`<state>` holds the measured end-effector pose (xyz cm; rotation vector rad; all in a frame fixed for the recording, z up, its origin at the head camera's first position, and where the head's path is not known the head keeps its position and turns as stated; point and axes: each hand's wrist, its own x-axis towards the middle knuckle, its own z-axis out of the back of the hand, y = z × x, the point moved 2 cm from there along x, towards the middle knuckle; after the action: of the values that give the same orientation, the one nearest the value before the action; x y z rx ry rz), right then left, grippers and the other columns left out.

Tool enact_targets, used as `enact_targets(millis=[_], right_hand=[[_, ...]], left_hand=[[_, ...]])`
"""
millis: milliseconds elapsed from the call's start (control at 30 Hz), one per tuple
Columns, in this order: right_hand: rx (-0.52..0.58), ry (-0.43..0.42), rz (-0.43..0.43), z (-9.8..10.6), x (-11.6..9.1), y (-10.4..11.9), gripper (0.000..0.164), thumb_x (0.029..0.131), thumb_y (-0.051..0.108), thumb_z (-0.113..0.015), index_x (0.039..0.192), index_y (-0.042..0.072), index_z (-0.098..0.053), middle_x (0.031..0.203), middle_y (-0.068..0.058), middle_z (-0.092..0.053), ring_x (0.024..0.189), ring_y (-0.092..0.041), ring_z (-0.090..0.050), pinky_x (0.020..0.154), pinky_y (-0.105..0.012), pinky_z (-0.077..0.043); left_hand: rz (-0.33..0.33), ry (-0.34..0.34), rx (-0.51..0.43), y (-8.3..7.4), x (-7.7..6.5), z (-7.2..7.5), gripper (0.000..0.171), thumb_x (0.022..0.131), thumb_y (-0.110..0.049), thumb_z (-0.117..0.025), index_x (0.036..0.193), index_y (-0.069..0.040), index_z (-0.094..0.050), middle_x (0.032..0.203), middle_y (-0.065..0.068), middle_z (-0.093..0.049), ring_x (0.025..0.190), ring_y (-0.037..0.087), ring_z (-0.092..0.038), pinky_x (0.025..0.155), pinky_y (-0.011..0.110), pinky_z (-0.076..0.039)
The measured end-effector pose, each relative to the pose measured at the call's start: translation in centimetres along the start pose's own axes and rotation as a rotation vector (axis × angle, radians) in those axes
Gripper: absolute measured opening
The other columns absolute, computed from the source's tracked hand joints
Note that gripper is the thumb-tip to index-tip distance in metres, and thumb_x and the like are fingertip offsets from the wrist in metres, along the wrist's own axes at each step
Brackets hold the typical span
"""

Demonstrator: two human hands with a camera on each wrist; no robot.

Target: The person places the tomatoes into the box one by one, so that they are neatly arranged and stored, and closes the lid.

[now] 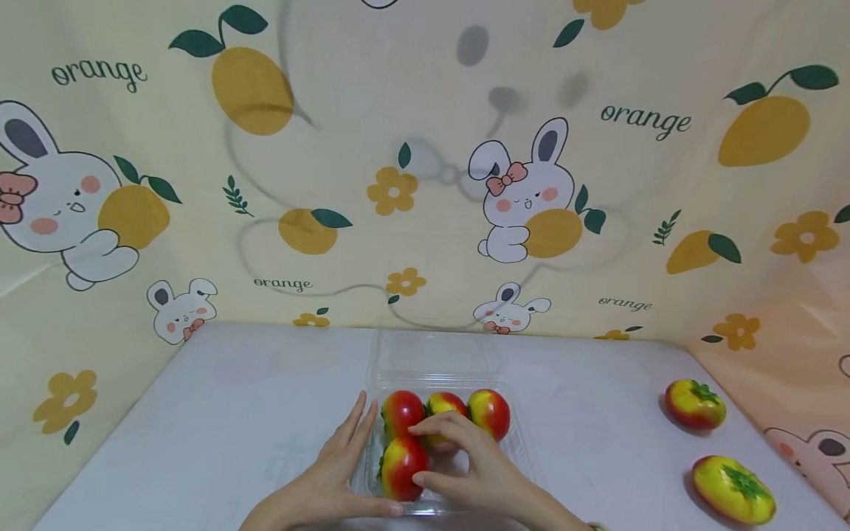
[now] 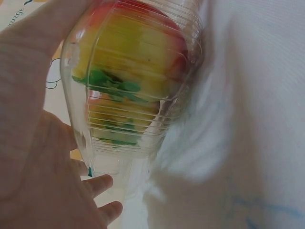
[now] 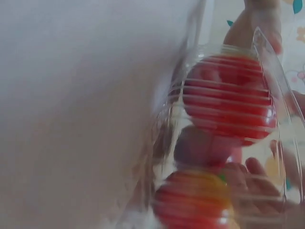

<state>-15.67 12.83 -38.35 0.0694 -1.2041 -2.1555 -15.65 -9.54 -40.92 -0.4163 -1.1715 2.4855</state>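
Note:
A clear plastic clamshell box [image 1: 516,442] with its lid [image 1: 434,356] folded back holds several red-and-yellow persimmons. Three sit along the back: left [image 1: 401,409], middle [image 1: 446,403] and right [image 1: 491,414]. One more persimmon [image 1: 401,472] lies at the front left, its green calyx towards the left wall. My right hand [image 1: 481,468] reaches over the front rim, thumb and forefinger bent about this persimmon's right side. My left hand [image 1: 332,464] rests along the box's left wall, fingers stretched out and thumb by the front rim.
Two more persimmons lie on the white table at the right, one farther back [image 1: 693,405] and one nearer [image 1: 730,490]. A cloth printed with rabbits and oranges [image 1: 438,110] hangs behind the table and along its sides.

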Motion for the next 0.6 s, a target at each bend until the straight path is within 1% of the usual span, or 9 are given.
enact_targets(millis=[200, 300, 400, 500, 600], right_hand=[[-0.012, -0.026, 0.002, 0.6, -0.4, -0.2, 0.041, 0.085, 0.028, -0.072, 0.124, 0.02, -0.06, 0.123, 0.004, -0.061, 0.108, -0.021, -0.058, 0.089, -0.031, -0.055], [-0.003, -0.034, 0.0, 0.9, -0.6, -0.3, 0.041, 0.086, 0.027, -0.072, 0.124, 0.018, -0.061, 0.121, 0.002, -0.061, 0.106, -0.02, -0.059, 0.088, -0.033, -0.056], [0.002, -0.041, -0.028, 1.3, -0.9, -0.3, 0.04, 0.085, 0.027, -0.073, 0.123, 0.019, -0.061, 0.12, 0.003, -0.061, 0.106, -0.02, -0.059, 0.088, -0.035, -0.056], [-0.004, -0.053, -0.051, 1.8, -1.3, -0.3, 0.039, 0.085, 0.027, -0.073, 0.122, 0.02, -0.062, 0.121, 0.005, -0.06, 0.108, -0.019, -0.058, 0.087, -0.034, -0.056], [-0.017, -0.078, -0.05, 2.4, -1.6, -0.4, 0.038, 0.085, 0.026, -0.073, 0.12, 0.019, -0.063, 0.12, 0.005, -0.06, 0.107, -0.02, -0.059, 0.085, -0.032, -0.057]], left_hand=[[0.013, -0.005, -0.011, -0.1, 0.0, -0.1, 0.122, 0.063, -0.062, -0.076, 0.155, -0.029, -0.004, 0.162, 0.008, 0.003, 0.14, 0.048, -0.018, 0.086, 0.073, -0.042], [0.025, -0.005, -0.017, 0.0, 0.0, -0.1, 0.122, 0.063, -0.062, -0.077, 0.155, -0.028, -0.004, 0.162, 0.008, 0.004, 0.14, 0.048, -0.019, 0.086, 0.073, -0.042], [0.032, -0.005, -0.014, 0.1, 0.0, -0.1, 0.123, 0.063, -0.062, -0.077, 0.156, -0.027, -0.004, 0.162, 0.009, 0.004, 0.14, 0.047, -0.019, 0.086, 0.074, -0.041], [0.035, -0.008, -0.006, 0.1, 0.1, -0.2, 0.122, 0.063, -0.063, -0.077, 0.156, -0.027, -0.005, 0.162, 0.008, 0.004, 0.14, 0.047, -0.019, 0.087, 0.075, -0.04], [0.04, -0.007, -0.006, 0.0, 0.2, -0.2, 0.122, 0.063, -0.063, -0.077, 0.155, -0.027, -0.005, 0.162, 0.007, 0.004, 0.14, 0.046, -0.019, 0.088, 0.075, -0.04]])
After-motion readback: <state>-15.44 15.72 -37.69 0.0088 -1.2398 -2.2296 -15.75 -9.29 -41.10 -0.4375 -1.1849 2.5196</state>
